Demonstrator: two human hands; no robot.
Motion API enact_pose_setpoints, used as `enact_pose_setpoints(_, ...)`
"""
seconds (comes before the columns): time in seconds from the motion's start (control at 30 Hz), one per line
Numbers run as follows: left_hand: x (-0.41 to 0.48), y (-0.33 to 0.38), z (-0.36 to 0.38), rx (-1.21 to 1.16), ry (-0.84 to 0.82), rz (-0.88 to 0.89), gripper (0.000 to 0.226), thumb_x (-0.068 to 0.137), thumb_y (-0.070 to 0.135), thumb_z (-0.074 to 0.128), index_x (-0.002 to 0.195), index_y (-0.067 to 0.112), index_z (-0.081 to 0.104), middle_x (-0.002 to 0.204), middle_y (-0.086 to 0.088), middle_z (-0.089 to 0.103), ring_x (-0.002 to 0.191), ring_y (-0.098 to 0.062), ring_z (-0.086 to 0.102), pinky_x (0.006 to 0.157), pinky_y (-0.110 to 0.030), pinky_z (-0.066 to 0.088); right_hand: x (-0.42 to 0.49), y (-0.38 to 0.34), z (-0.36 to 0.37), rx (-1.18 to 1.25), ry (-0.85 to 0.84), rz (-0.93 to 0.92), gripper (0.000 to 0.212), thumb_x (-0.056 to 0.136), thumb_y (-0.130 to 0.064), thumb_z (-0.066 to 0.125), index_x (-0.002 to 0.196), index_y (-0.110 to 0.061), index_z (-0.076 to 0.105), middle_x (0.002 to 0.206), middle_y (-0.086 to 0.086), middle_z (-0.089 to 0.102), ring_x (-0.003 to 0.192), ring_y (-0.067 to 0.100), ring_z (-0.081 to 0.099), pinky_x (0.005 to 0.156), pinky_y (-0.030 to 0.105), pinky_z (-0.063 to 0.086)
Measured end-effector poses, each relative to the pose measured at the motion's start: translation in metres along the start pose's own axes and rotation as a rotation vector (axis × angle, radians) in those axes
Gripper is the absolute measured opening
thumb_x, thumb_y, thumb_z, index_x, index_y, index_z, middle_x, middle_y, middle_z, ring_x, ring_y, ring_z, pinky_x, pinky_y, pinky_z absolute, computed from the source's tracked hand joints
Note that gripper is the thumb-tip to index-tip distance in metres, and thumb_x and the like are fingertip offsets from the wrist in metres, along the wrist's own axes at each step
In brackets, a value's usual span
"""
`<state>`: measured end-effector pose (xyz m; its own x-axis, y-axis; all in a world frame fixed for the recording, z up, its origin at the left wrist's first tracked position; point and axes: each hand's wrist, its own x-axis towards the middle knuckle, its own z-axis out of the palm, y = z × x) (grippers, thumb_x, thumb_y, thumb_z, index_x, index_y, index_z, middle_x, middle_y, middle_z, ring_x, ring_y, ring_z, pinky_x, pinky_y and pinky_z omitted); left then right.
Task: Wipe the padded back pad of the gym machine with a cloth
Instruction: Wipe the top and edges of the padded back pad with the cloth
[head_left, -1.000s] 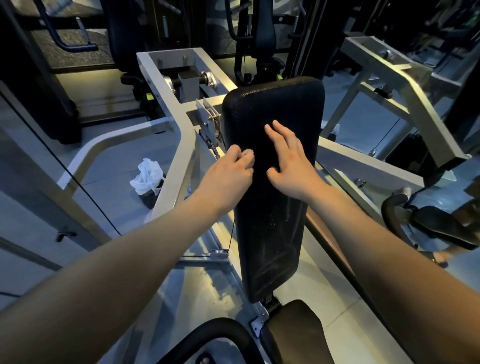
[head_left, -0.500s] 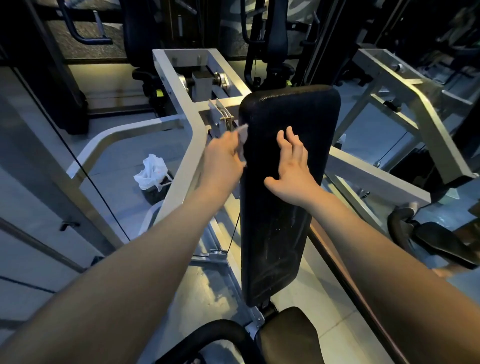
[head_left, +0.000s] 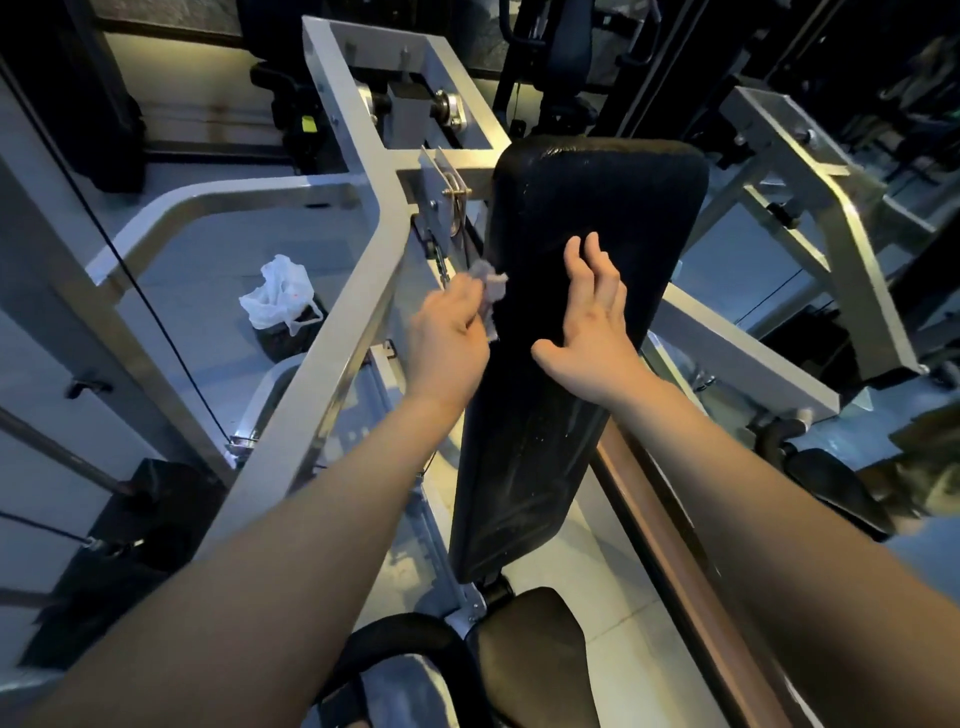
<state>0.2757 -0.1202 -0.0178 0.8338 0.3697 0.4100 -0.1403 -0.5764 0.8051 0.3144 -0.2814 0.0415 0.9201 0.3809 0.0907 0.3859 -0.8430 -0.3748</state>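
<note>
Left hand (head_left: 447, 338): we pinch the cloth (head_left: 488, 283) against the left edge of the pad (head_left: 561, 415).
Right hand (head_left: 592, 322): fingers loosely spread on the pad face, holding nothing.
Wiping: we'd flatten the cloth, press, and stroke downward.

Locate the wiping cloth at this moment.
In the head view the cloth sits left of centre, pinched in the left hand against the left edge of the black back pad, with the right hand flat on the pad beside it.

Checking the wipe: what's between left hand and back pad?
A grey cloth, gripped by the left hand at the left edge of the back pad; head view.
</note>
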Motion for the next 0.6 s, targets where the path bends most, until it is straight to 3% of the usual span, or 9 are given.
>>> enact_pose_setpoints(0.1, -0.040, -0.014, 0.019, -0.048, -0.016, -0.142, 0.024, 0.097, 0.003, 0.054, 0.107, 0.004, 0.075, 0.082, 0.003, 0.052, 0.081, -0.024, 0.059, 0.072, -0.024, 0.039, 0.004, 0.001, 0.006, -0.049, 0.012, -0.007, 0.106, 0.083, -0.029, 0.066, 0.161, -0.027, -0.006, 0.167, -0.005, -0.019, 0.155, 0.030, -0.014, 0.124, 0.060, 0.009)
enact_pose_setpoints(0.27, -0.063, -0.022, 0.015, -0.057, -0.171, -0.310, 0.026, 0.103, 0.014, 0.050, 0.106, 0.010, 0.076, 0.092, -0.005, 0.065, 0.084, -0.018, 0.061, 0.078, -0.031, 0.054, 0.002, 0.004, 0.008, -0.117, 0.030, -0.042, 0.109, 0.082, -0.034, 0.068, 0.161, -0.025, -0.007, 0.168, 0.000, -0.020, 0.155, 0.031, -0.015, 0.122, 0.058, 0.006)
enact_pose_setpoints(0.33, -0.054, -0.011, 0.007, -0.175, -0.102, -0.329, 0.024, 0.102, 0.011, 0.051, 0.101, 0.018, 0.074, 0.090, 0.003, 0.067, 0.083, -0.007, 0.061, 0.073, -0.018, 0.049, -0.001, 0.010, 0.007, -0.153, 0.046, -0.074, 0.109, 0.082, -0.034, 0.068, 0.162, -0.025, -0.007, 0.168, 0.002, -0.018, 0.155, 0.031, -0.013, 0.122, 0.056, 0.006)
enact_pose_setpoints(0.4, -0.033, 0.000, 0.005, -0.210, 0.029, -0.270, 0.026, 0.102, 0.011, 0.050, 0.108, 0.020, 0.074, 0.095, 0.009, 0.069, 0.089, -0.003, 0.062, 0.078, -0.008, 0.045, -0.005, 0.019, 0.008, -0.214, 0.062, -0.116, 0.109, 0.082, -0.035, 0.067, 0.162, -0.025, -0.006, 0.169, 0.005, -0.015, 0.156, 0.030, -0.010, 0.123, 0.053, 0.006)
enact_pose_setpoints(0.43, -0.023, 0.004, 0.008, -0.180, 0.055, -0.230, 0.026, 0.101, 0.011, 0.049, 0.107, 0.019, 0.074, 0.096, 0.008, 0.069, 0.091, -0.007, 0.064, 0.080, -0.010, 0.044, -0.006, 0.025, 0.008, -0.249, 0.059, -0.134, 0.109, 0.082, -0.036, 0.067, 0.162, -0.024, -0.005, 0.169, 0.006, -0.014, 0.156, 0.030, -0.009, 0.123, 0.051, 0.005)
enact_pose_setpoints(0.5, -0.020, 0.005, 0.021, -0.128, 0.075, -0.218, 0.024, 0.099, 0.010, 0.049, 0.088, 0.016, 0.069, 0.081, 0.002, 0.064, 0.081, -0.019, 0.063, 0.074, -0.023, 0.046, -0.008, 0.036, 0.007, -0.302, 0.037, -0.175, 0.108, 0.082, -0.037, 0.067, 0.162, -0.025, -0.004, 0.169, 0.008, -0.012, 0.157, 0.031, -0.009, 0.124, 0.050, 0.004)
enact_pose_setpoints(0.6, -0.062, 0.002, 0.046, -0.062, 0.100, -0.436, 0.029, 0.095, 0.004, 0.052, 0.068, 0.013, 0.057, 0.067, -0.011, 0.052, 0.071, -0.027, 0.058, 0.062, -0.032, 0.037, -0.007, 0.052, 0.003, -0.324, -0.005, -0.237, 0.108, 0.082, -0.038, 0.067, 0.162, -0.027, -0.004, 0.169, 0.009, -0.012, 0.157, 0.032, -0.010, 0.126, 0.052, 0.004)
